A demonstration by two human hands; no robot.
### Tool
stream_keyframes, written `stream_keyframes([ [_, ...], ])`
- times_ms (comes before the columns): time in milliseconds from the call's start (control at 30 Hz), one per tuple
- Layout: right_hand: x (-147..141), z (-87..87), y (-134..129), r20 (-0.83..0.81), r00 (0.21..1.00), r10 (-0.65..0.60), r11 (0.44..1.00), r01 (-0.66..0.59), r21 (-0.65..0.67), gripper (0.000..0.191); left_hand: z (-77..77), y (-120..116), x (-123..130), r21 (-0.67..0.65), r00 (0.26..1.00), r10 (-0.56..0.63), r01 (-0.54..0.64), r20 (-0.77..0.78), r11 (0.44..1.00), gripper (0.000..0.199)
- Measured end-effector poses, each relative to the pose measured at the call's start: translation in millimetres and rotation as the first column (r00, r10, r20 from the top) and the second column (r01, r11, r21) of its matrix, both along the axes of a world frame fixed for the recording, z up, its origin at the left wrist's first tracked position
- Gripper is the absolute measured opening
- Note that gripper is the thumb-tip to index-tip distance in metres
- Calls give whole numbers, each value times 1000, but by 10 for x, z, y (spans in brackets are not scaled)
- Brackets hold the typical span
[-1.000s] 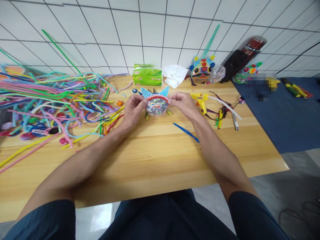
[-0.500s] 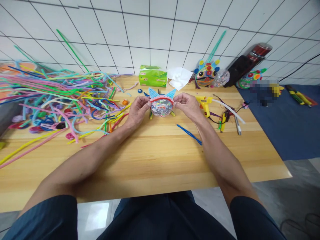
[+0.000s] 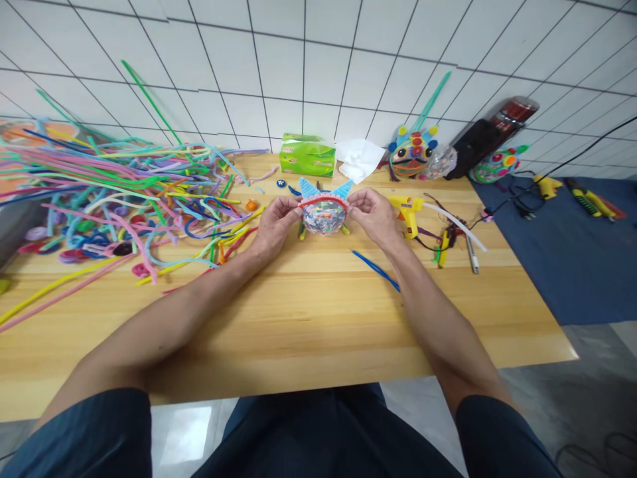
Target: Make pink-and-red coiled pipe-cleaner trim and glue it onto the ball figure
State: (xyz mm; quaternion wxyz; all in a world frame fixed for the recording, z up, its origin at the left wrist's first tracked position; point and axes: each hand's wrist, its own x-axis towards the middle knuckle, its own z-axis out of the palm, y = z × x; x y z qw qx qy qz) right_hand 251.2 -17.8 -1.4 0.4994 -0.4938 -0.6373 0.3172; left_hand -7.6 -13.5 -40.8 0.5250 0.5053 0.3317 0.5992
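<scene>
A round, clear craft piece (image 3: pixel 324 218) with shiny filling stands at the middle of the table, two light-blue pointed ears on its top. Across its upper front runs a red pipe cleaner (image 3: pixel 323 198). My left hand (image 3: pixel 277 224) pinches the red pipe cleaner's left end at the side of the piece. On the opposite side, the thumb and fingers of my right hand (image 3: pixel 372 214) close on its right end. Blue pipe cleaners (image 3: pixel 375 270) lie in front of my right hand. Behind the piece sits a green tissue pack (image 3: pixel 307 158).
Many coloured pipe cleaners (image 3: pixel 114 172) are heaped at the left. A yellow glue gun (image 3: pixel 409 214), a marker (image 3: pixel 472 254) and cables lie at the right. Behind them are a decorated animal head (image 3: pixel 412 154) and a red flask (image 3: pixel 512 113). Pliers (image 3: pixel 584 199) rest on dark cloth.
The view has shifted slightly. Both hands remain at the sides of the craft piece with little visible movement.
</scene>
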Motion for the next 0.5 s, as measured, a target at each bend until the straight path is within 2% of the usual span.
stream_keyframes([
  [300, 3, 6, -1, 12, 1000, 19, 1000, -19, -2, 16, -53, 1, -43, -55, 999, -50, 51, 22, 997, 43],
  [500, 6, 8, 2, -10, 1000, 21, 1000, -21, -22, 16, -78, 12, -58, -55, 999, -39, 38, -12, 998, 42],
])
